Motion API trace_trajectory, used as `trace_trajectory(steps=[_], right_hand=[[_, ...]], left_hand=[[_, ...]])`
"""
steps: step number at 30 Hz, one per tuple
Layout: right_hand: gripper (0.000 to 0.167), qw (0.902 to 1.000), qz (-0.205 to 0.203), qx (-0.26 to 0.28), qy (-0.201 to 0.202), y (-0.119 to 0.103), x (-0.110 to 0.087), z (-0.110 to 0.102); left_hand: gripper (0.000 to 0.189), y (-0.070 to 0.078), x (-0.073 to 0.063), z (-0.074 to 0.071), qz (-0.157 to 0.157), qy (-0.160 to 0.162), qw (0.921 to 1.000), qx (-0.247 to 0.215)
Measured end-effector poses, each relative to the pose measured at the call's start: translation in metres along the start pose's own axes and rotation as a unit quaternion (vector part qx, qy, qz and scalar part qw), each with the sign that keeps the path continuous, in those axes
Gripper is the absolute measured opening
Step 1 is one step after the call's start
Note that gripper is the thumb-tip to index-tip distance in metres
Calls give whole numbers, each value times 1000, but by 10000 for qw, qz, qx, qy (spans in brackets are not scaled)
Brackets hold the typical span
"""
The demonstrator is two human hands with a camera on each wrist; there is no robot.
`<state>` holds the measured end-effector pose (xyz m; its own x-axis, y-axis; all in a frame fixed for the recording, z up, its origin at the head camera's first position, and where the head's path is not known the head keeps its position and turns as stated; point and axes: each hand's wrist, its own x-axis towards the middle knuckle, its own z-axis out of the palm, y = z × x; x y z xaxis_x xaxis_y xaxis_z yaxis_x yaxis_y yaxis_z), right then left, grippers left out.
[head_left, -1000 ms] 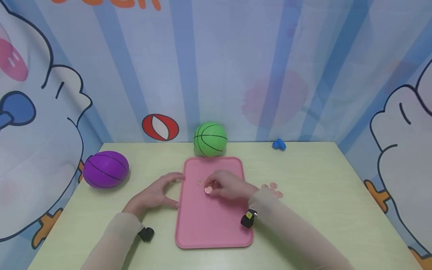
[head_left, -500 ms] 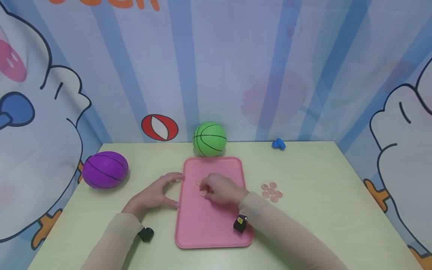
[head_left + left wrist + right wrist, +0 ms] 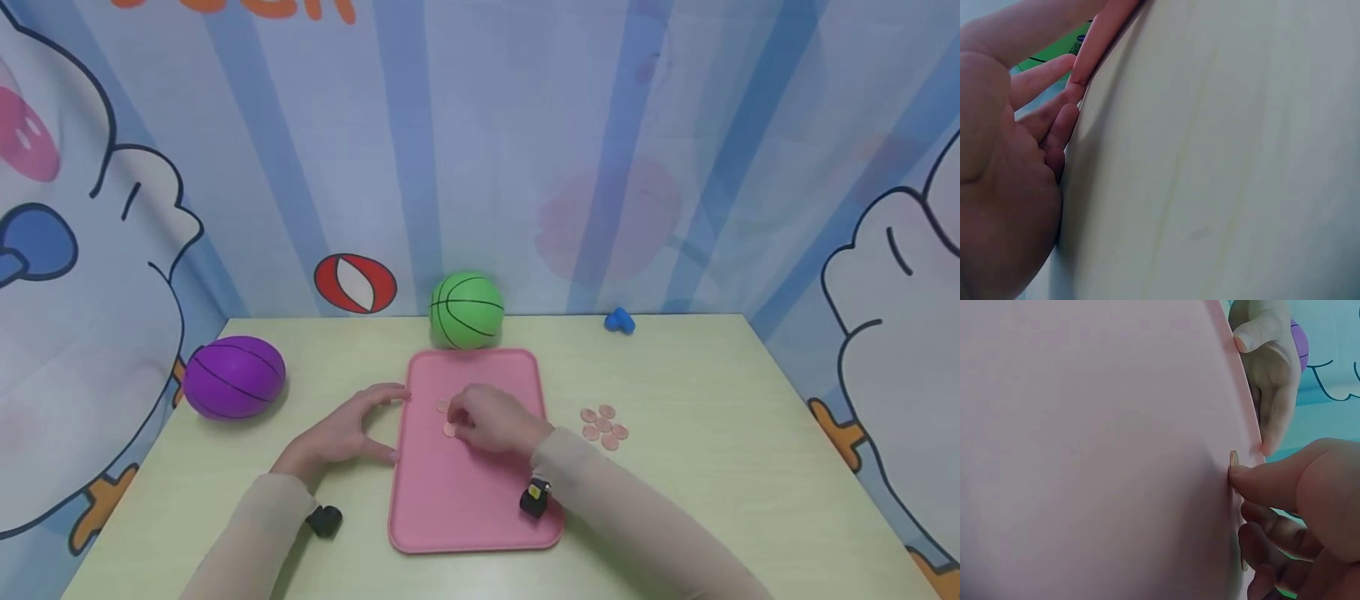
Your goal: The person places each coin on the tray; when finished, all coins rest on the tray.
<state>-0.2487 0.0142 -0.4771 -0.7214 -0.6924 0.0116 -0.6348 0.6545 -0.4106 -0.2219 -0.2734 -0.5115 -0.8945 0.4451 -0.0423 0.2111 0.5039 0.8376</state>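
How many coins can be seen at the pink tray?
2 visible: one coin on the side nearer the green ball, the other coin at the right hand's fingertips. More may be hidden beneath that hand.

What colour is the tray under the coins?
Pink; the tray shows best in the head view.

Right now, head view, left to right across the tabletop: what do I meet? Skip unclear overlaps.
Purple ball → left hand → pink tray → copper-coloured discs lying right of the tray.
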Motion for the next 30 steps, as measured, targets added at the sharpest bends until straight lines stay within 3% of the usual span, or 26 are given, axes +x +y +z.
trace_trajectory(steps=[30], right_hand=[[12,9982,397,403,205,-10,5,3]], left_hand=[[99,5,-2,0,91,9,9999,-103]])
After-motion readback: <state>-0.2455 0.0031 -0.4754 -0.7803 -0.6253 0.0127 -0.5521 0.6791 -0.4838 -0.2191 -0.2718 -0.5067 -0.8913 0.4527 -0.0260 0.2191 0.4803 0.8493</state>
